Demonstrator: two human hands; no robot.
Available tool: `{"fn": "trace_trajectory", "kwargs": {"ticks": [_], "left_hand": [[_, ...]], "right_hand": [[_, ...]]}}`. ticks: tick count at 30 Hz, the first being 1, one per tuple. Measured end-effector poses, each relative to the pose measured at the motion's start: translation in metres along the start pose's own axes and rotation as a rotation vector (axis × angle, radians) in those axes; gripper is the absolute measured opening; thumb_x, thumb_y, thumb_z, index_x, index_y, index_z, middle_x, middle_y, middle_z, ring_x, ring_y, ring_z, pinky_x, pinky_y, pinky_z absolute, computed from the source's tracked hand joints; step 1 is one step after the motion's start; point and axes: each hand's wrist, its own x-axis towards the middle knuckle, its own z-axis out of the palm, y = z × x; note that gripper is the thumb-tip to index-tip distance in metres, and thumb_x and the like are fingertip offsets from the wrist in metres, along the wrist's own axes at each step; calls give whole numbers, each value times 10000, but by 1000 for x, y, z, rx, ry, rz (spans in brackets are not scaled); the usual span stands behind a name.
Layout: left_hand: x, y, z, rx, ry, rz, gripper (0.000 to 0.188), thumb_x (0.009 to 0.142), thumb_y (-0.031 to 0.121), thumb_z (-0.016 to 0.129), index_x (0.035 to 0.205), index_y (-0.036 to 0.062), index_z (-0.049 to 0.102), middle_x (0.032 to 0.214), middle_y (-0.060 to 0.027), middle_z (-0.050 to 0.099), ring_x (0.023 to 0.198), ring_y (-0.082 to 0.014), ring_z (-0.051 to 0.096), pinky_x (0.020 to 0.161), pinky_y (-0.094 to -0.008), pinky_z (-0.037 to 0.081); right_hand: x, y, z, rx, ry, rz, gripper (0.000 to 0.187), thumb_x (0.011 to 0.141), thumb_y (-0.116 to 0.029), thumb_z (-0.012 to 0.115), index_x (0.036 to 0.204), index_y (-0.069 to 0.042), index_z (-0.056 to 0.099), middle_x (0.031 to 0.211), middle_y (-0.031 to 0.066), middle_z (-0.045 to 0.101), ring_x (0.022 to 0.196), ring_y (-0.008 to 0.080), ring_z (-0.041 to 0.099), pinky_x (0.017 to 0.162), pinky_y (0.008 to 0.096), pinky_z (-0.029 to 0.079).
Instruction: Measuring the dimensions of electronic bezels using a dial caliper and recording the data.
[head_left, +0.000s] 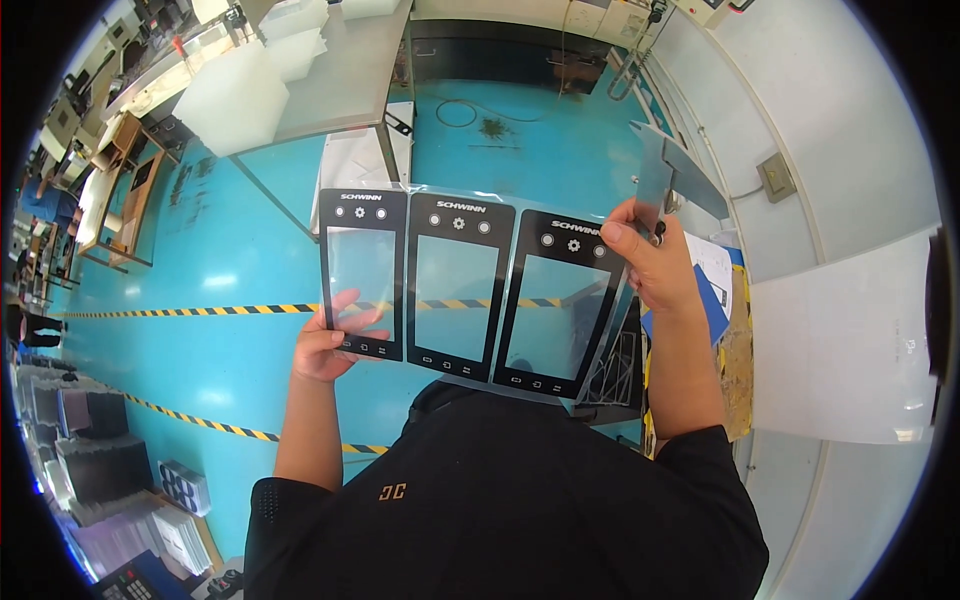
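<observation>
A clear plastic sheet with three black-framed, see-through panels (459, 226) is held up in front of my body, tilted slightly down to the right. Each panel has white printing and small round windows along its top, and small white symbols at its foot. My left hand (328, 338) grips the lower left corner, thumb in front and fingers showing through the clear window. My right hand (648, 258) pinches the upper right corner, thumb over the front of the right panel. A grey, thin plate-like piece (672, 172) shows just above the right hand; whether the hand touches it I cannot tell.
A metal table (345, 85) bearing stacks of translucent white sheets (232, 98) stands ahead left. Yellow-black tape lines (200, 311) cross the turquoise floor. Stacked sheets (100, 455) fill the lower left. A blue folder (712, 305) and papers lie beside the right forearm, near a white wall panel (845, 335).
</observation>
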Motion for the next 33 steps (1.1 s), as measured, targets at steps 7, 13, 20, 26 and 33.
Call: {"fn": "trace_trajectory", "kwargs": {"ticks": [7, 13, 20, 26, 33], "left_hand": [[4, 10, -9, 57, 116, 1, 740, 856, 34, 559, 1533, 70, 263, 1408, -321, 479, 1235, -541, 516, 957, -645, 500], [41, 16, -1, 119, 198, -45, 790, 807, 97, 594, 1531, 65, 279, 1417, -308, 478, 1219, -515, 543, 958, -628, 502], [61, 8, 13, 137, 192, -98, 809, 798, 108, 613, 1534, 57, 280, 1431, -290, 477, 1220, -482, 558, 972, -624, 490], [66, 6, 10, 123, 169, -118, 817, 795, 108, 600, 1535, 36, 262, 1435, -325, 444, 1242, -518, 523, 938, -611, 524], [73, 9, 6, 60, 73, -159, 811, 799, 62, 561, 1538, 21, 227, 1451, -328, 421, 1262, -539, 491, 927, -630, 524]], "right_hand": [[27, 22, 5, -9, 25, 50, 273, 841, -254, 797, 900, -39, 640, 651, -27, 554, 406, 22, 392, 358, 201, 271], [59, 57, -12, 29, 85, 129, 298, 841, -283, 796, 913, -46, 631, 669, -28, 550, 398, 26, 357, 347, 201, 255], [66, 77, -33, 73, 133, 185, 315, 829, -325, 803, 885, -80, 613, 641, -47, 521, 405, 24, 362, 359, 195, 257], [59, 79, -41, 107, 142, 192, 319, 830, -346, 799, 844, -92, 607, 626, -47, 515, 405, 24, 361, 362, 195, 250], [45, 71, -44, 104, 180, 201, 321, 829, -343, 801, 846, -87, 608, 633, -44, 518, 405, 24, 357, 362, 195, 251]]}}
